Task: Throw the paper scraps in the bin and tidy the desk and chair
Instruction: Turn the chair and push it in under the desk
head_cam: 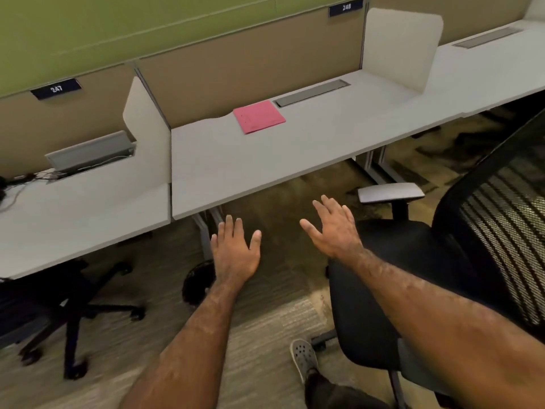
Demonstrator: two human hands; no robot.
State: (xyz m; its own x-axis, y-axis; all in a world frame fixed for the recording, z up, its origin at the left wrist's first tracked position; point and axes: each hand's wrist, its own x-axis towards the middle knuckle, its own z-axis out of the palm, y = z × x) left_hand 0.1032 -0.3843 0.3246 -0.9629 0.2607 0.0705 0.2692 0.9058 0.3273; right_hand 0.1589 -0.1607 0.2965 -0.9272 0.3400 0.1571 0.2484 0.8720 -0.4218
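Both hands are flat and hold nothing: left hand (236, 253) and right hand (334, 228) hang just before the desk (265, 160). A pink folder (259, 116) lies on it.

Your left forearm (188, 329) covers part of the dark round bin (196, 280) on the floor under the desk (265, 160), so you cannot see what lies in it. The office chair (413, 278) on your right is cut off by the right and bottom edges, its base mostly out of sight. The second chair (73, 314) on the left is half hidden beneath the neighbouring desktop. Markings on the pink folder (259, 116) are too small to read. Your shoe (303, 358) shows, the leg cropped below.
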